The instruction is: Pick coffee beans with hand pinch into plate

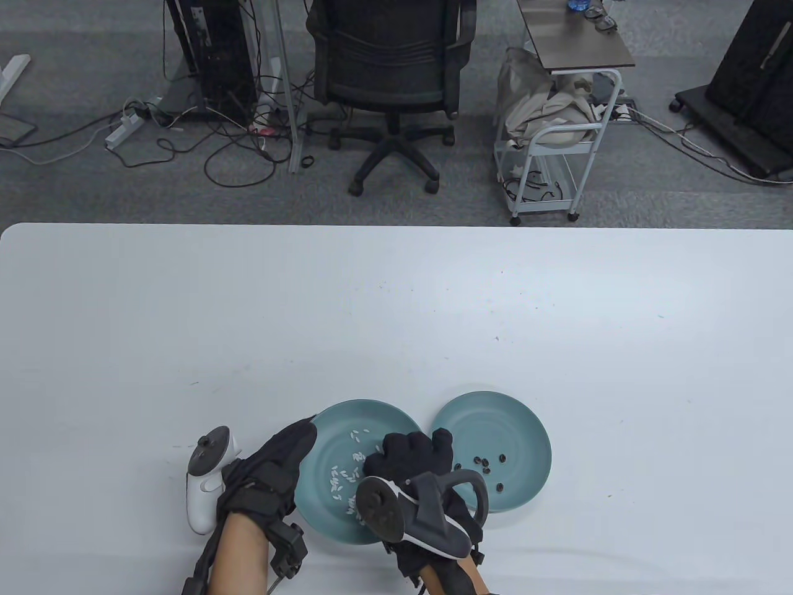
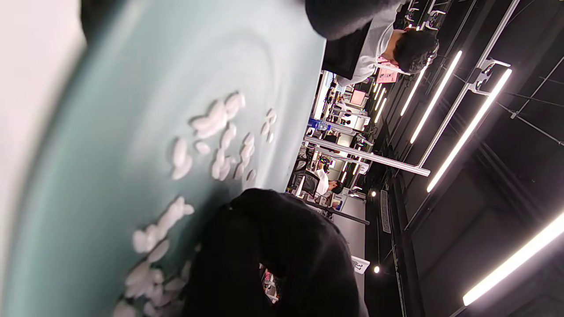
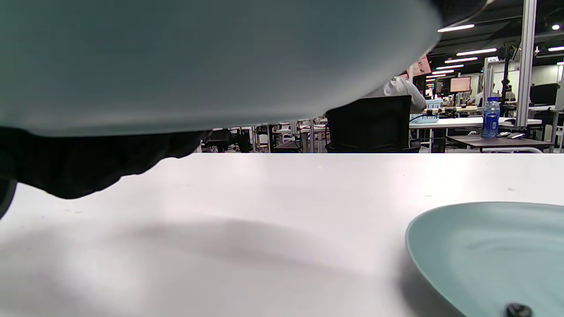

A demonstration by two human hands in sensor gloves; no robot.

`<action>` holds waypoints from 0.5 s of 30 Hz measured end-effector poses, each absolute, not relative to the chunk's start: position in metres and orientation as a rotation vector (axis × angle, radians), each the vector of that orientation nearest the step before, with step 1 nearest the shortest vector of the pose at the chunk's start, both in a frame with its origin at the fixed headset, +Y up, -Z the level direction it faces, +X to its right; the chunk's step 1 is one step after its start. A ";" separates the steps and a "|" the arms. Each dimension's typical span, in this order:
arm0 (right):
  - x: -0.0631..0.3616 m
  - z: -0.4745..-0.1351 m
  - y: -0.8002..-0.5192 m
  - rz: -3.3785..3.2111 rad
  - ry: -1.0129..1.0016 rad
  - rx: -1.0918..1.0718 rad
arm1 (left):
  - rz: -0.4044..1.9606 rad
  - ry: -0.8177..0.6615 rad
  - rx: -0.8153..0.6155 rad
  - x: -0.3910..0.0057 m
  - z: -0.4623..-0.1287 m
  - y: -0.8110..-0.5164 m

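Observation:
Two teal plates sit side by side near the table's front edge. The left plate (image 1: 365, 415) holds several white grains (image 1: 347, 474); the right plate (image 1: 526, 427) holds several dark coffee beans (image 1: 489, 466). My left hand (image 1: 303, 440) grips the left plate's left rim. My right hand (image 1: 409, 449) curls over that plate's right rim. In the right wrist view the left plate's underside (image 3: 198, 57) hangs above the table with a black glove (image 3: 79, 163) beneath it, and the right plate (image 3: 493, 237) shows one bean (image 3: 517, 310). The left wrist view shows the grains (image 2: 220, 132) up close.
The white table (image 1: 372, 310) stretches away beyond the plates. Behind its far edge stand a black office chair (image 1: 390, 74), a white cart (image 1: 557, 136) and loose cables on the floor. Other people sit at desks far off.

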State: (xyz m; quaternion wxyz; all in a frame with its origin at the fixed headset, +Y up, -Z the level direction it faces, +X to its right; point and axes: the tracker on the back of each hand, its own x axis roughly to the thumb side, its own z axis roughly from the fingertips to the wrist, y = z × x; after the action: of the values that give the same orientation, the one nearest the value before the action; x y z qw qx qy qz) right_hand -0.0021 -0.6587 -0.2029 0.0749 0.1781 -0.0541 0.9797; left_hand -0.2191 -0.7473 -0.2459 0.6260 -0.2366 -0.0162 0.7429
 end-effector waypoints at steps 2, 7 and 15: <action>-0.002 -0.203 -0.659 2.912 -0.162 0.542 | 1.701 -0.038 -0.543 -0.219 -0.246 -0.747; -0.008 -0.203 -0.660 2.974 -0.157 0.565 | 1.681 -0.032 -0.537 -0.220 -0.246 -0.748; -0.014 -0.205 -0.663 2.964 -0.105 0.584 | 1.672 -0.043 -0.554 -0.219 -0.247 -0.748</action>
State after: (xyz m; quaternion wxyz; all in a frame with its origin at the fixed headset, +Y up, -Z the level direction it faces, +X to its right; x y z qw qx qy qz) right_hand -0.0141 -0.6628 -0.2055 0.0594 0.1928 -0.0347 0.9788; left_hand -0.2190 -0.7477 -0.2468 0.6363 -0.2424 -0.0186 0.7321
